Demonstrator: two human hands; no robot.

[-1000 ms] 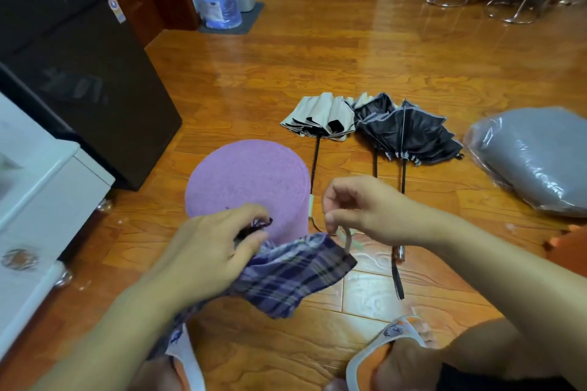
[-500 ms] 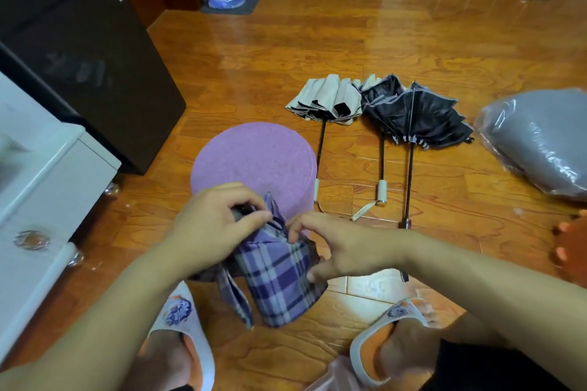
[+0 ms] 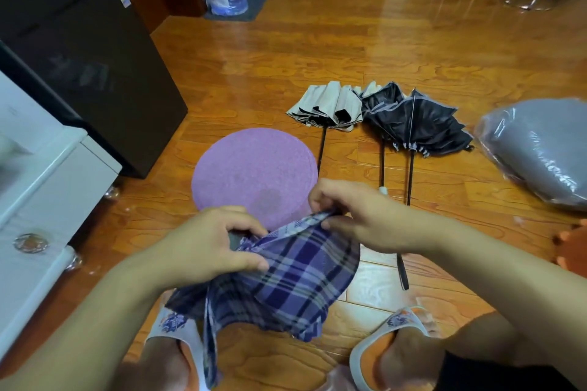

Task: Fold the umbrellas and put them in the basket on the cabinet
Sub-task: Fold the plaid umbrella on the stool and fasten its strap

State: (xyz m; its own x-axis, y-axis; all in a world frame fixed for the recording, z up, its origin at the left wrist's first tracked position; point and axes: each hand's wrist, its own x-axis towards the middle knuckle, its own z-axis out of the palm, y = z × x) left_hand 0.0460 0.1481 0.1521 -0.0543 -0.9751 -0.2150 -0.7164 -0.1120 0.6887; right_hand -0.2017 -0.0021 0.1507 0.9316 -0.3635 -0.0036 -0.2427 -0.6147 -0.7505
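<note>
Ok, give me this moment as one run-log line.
step: folding plaid umbrella | left hand: grips canopy | right hand: pinches canopy edge | two umbrellas unfolded on floor | basket: not seen

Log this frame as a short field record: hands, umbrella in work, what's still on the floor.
left hand: grips the bunched canopy of the plaid umbrella
right hand: pinches the canopy's upper edge
in work: purple plaid umbrella, held above the floor between the slippers, fabric still loose
waiting on floor: beige umbrella; black umbrella; both collapsed, shafts extended
nearby: purple round stool; plastic-wrapped grey cushion
basket: not in view
</note>
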